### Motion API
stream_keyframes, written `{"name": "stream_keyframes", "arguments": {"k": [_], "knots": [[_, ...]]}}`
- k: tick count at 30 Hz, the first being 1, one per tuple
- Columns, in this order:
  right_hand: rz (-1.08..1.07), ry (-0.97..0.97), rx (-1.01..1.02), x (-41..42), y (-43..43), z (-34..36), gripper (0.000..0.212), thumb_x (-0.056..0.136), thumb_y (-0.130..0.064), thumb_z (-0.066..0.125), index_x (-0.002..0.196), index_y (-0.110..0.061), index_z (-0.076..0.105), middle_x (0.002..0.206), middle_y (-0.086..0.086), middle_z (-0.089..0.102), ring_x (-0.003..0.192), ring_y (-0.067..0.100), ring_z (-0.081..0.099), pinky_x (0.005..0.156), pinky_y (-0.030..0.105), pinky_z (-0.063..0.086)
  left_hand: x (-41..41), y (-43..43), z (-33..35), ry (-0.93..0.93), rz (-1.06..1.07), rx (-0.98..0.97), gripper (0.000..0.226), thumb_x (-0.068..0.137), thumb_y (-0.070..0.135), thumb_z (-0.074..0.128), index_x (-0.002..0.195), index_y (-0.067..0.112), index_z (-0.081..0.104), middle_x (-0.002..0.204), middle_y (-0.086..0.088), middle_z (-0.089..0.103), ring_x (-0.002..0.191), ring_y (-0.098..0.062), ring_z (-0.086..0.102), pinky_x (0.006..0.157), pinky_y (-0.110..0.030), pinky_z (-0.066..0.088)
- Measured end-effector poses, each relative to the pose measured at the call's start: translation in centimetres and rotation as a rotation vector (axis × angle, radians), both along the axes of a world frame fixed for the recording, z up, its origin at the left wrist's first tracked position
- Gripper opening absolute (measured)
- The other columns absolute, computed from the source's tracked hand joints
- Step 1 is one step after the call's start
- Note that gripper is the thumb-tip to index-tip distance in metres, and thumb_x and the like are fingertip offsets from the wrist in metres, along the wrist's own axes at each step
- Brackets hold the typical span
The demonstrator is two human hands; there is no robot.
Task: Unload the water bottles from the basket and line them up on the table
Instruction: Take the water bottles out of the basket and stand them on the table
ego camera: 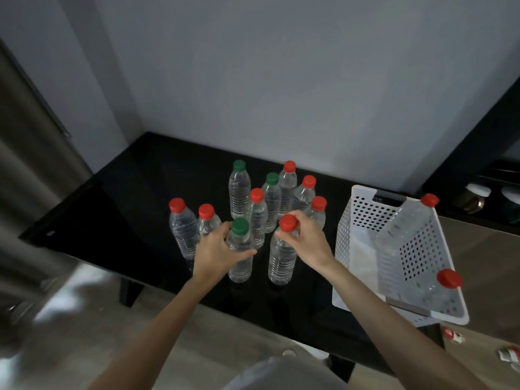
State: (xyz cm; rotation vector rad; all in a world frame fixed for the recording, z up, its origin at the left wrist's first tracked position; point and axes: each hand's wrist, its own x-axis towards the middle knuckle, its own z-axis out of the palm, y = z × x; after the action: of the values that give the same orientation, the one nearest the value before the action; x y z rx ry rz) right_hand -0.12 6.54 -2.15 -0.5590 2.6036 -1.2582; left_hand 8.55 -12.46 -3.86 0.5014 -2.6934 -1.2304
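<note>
Left hand (218, 249) wraps green-capped bottle (240, 257); right hand (305, 237) pinches red-capped bottle (281, 258) neck; arms outstretched.

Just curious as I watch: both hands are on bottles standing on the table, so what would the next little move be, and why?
Probably let go of both and reach for the basket. The left hand grips the green-capped bottle and the right hand the red-capped bottle; both appear to stand upright on the table, while two red-capped bottles remain in the basket.
</note>
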Motion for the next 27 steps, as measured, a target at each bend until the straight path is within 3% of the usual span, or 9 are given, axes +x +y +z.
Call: {"name": "stream_keyframes", "arguments": {"k": [2,5,7,11,14,18,20,23,27], "knots": [[0.019,-0.012,0.01,-0.5,-0.7,-1.0,0.025,0.083,-0.023,0.074,0.102,-0.016,0.058,0.085,-0.009,0.062,0.085,0.006,0.06,0.086,0.026,0.045,-0.1,-0.3,-1.1,-0.02,0.022,-0.002,0.056,0.06,0.044,0.088,0.104,0.024,0.063,0.093,0.016,0.069,0.087,-0.004,0.065,0.072,-0.022,0.05],[0.022,-0.011,0.019,-0.9,-1.5,-1.6,0.022,0.085,-0.02,0.073,0.1,-0.018,0.057,0.083,-0.013,0.059,0.082,-0.004,0.057,0.082,0.015,0.042,-0.3,-0.4,-2.2,-0.016,0.026,-0.007,0.054,0.059,0.039,0.089,0.102,0.022,0.061,0.087,0.017,0.063,0.084,-0.006,0.063,0.064,-0.008,0.036],[0.019,-0.008,0.014,-1.1,-1.8,-1.8,0.022,0.085,-0.018,0.072,0.098,-0.019,0.055,0.08,-0.013,0.057,0.078,-0.008,0.056,0.076,0.007,0.039,-0.5,-0.4,-2.7,-0.018,0.024,-0.005,0.057,0.061,0.036,0.089,0.108,0.019,0.061,0.087,0.017,0.061,0.083,-0.006,0.062,0.064,-0.004,0.034],[0.027,0.002,0.031,-1.4,-1.9,-1.7,0.022,0.084,-0.015,0.072,0.094,-0.02,0.054,0.076,-0.013,0.054,0.075,-0.005,0.055,0.072,0.008,0.038,-1.0,0.2,-2.8,-0.067,-0.014,-0.042,0.067,0.069,0.037,0.083,0.126,0.023,0.053,0.106,0.007,0.067,0.101,-0.017,0.065,0.081,-0.031,0.05],[0.021,0.012,0.054,-0.8,-2.2,-2.0,0.02,0.085,-0.016,0.07,0.096,-0.018,0.053,0.075,-0.007,0.055,0.075,0.003,0.058,0.072,0.013,0.04,-0.8,0.9,-2.7,-0.116,-0.019,-0.071,0.066,0.076,0.041,0.077,0.132,0.026,0.045,0.118,0.004,0.063,0.108,-0.019,0.062,0.083,-0.033,0.047],[0.006,0.064,0.097,-0.1,-2.0,-2.4,0.029,0.088,-0.017,0.068,0.111,-0.019,0.051,0.086,-0.002,0.059,0.087,0.011,0.06,0.077,0.021,0.041,-0.1,1.5,-2.9,-0.137,0.016,-0.006,0.066,0.081,0.039,0.073,0.136,0.026,0.039,0.13,0.004,0.054,0.114,-0.019,0.059,0.083,-0.032,0.045],[0.03,0.068,0.14,0.2,-1.8,-2.3,0.044,0.088,-0.019,0.068,0.126,-0.018,0.046,0.104,-0.001,0.061,0.103,0.012,0.059,0.089,0.028,0.047,0.2,1.5,-2.7,-0.126,0.04,0.07,0.065,0.083,0.037,0.071,0.137,0.025,0.037,0.134,0.001,0.052,0.116,-0.022,0.058,0.088,-0.037,0.048],[0.069,0.037,0.16,1.0,-1.3,-1.1,0.062,0.089,-0.02,0.067,0.141,-0.019,0.035,0.134,0.0,0.052,0.126,0.014,0.049,0.106,0.034,0.042,0.8,1.3,-2.2,-0.057,0.026,0.152,0.057,0.086,0.035,0.066,0.137,0.027,0.04,0.132,0.0,0.053,0.117,-0.022,0.057,0.096,-0.045,0.049],[0.061,0.045,0.061,3.0,0.4,1.9,0.056,0.09,-0.024,0.066,0.139,-0.021,0.039,0.128,-0.017,0.047,0.119,0.002,0.047,0.105,0.028,0.04,2.0,1.1,-0.7,0.115,0.037,0.162,0.052,0.091,0.028,0.065,0.138,0.026,0.043,0.132,0.007,0.055,0.121,-0.007,0.052,0.099,-0.028,0.044]]}}
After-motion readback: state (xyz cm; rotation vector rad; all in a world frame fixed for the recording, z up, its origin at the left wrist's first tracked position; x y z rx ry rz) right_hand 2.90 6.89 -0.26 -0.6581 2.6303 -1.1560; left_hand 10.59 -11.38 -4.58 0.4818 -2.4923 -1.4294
